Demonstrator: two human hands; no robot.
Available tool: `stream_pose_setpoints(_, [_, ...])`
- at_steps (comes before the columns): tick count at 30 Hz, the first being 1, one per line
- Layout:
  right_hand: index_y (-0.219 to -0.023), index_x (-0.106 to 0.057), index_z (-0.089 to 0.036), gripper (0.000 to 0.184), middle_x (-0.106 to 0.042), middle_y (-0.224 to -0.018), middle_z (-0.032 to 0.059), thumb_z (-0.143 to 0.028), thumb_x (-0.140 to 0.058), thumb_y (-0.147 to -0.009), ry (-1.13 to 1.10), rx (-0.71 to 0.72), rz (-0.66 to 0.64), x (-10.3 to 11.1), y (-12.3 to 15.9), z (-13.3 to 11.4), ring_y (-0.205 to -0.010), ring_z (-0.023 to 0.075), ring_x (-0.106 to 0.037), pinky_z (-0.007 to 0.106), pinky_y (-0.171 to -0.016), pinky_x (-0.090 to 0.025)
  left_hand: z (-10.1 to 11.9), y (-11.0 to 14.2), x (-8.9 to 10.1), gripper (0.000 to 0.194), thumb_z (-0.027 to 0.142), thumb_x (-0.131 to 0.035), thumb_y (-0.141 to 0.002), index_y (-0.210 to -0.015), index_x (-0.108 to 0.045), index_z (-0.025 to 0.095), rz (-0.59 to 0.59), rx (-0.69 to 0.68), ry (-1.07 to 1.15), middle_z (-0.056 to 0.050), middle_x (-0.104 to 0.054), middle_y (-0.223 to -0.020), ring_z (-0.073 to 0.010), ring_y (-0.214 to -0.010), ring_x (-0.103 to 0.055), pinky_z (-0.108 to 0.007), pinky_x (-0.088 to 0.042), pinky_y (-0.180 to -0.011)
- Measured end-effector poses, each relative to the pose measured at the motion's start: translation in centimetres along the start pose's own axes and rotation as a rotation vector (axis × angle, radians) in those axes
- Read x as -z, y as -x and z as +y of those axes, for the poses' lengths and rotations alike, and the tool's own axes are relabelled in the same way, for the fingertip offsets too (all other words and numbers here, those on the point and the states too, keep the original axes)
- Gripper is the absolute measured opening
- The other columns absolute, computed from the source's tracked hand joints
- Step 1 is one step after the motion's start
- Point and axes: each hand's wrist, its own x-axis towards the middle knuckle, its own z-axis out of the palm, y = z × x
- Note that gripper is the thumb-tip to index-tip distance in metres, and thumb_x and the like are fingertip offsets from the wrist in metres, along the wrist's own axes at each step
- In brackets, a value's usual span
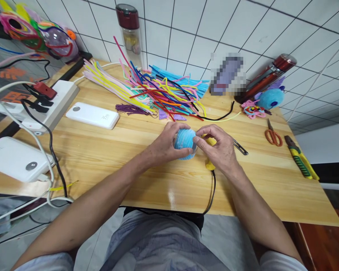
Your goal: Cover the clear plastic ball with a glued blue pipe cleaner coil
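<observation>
A ball wrapped in light blue pipe cleaners (184, 139), with a clear part showing at its lower right, is held just above the table. My left hand (166, 142) curls round its left side, fingers over the top and thumb underneath. With thumb and forefinger closed, my right hand (219, 146) pinches at the ball's right edge; whether a loose pipe-cleaner end lies between those fingertips I cannot tell. Partly hidden behind the right hand is a yellow tool (210, 165) with a black cord running to the front edge. A slim dark metal tool (240, 146) lies right of that hand.
Loose multicoloured pipe cleaners (164, 90) pile up at the back, near a purple tassel (132, 109). Scissors (272, 136) and pliers (299, 158) lie right. A finished blue figure (271, 99) sits by a red flask (267, 77). White power banks (92, 115) and a power strip (53, 101) with cables occupy the left.
</observation>
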Motion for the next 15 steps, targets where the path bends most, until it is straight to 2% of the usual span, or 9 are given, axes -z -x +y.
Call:
stream_pose_setpoints(7, [-0.09, -0.075, -0.026, 0.013, -0.08, -0.095, 0.0033, -0.037, -0.079, -0.095, -0.006, 0.006, -0.022, -0.02, 0.06, 0.17, -0.085, 0.0216, -0.074, 0.039, -0.078, -0.062, 0.03, -0.2, -0.27, 0.061, 0.04, -0.088, -0.077, -0.127, -0.058, 0.023, 0.055, -0.116, -0.119, -0.013, -0.065, -0.132, -0.032, -0.129, -0.061, -0.052, -0.055, -0.112])
stream_pose_setpoints(15, [-0.091, -0.075, -0.027, 0.01, -0.08, -0.094, 0.0033, -0.036, -0.079, -0.095, 0.007, 0.032, -0.016, -0.15, 0.08, -0.29, -0.087, 0.0216, -0.074, 0.037, -0.076, -0.063, 0.55, -0.04, 0.2, 0.054, 0.049, -0.082, -0.085, -0.125, -0.057, 0.023, 0.025, -0.09, -0.073, -0.013, -0.065, -0.132, -0.0312, -0.126, -0.062, -0.051, -0.054, -0.111])
